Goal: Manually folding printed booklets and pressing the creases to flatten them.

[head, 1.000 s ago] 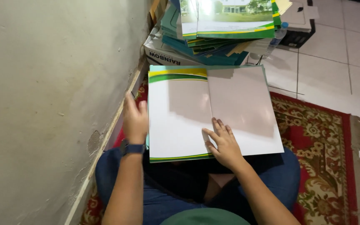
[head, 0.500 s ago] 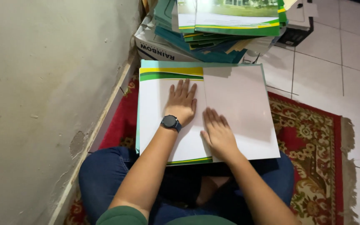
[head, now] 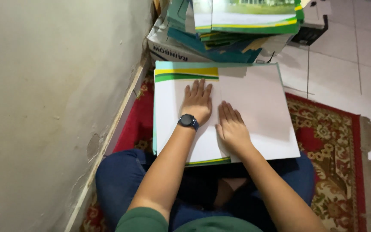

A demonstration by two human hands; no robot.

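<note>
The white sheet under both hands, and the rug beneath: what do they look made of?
White sheet: likely thin card or heavy paper, smooth and matte, with a centre fold line and printed green-yellow bands. Left hand and right hand lie flat on it. Rug: woven textile, patterned red, fringed edge.

A white folder bore green and yellow stripes; the rug was red with ornate patterning; the watch was black.

Two hands, left and right, lie on one open white folder. One folder stack sits at twelve o'clock, one cardboard box beneath it.
</note>
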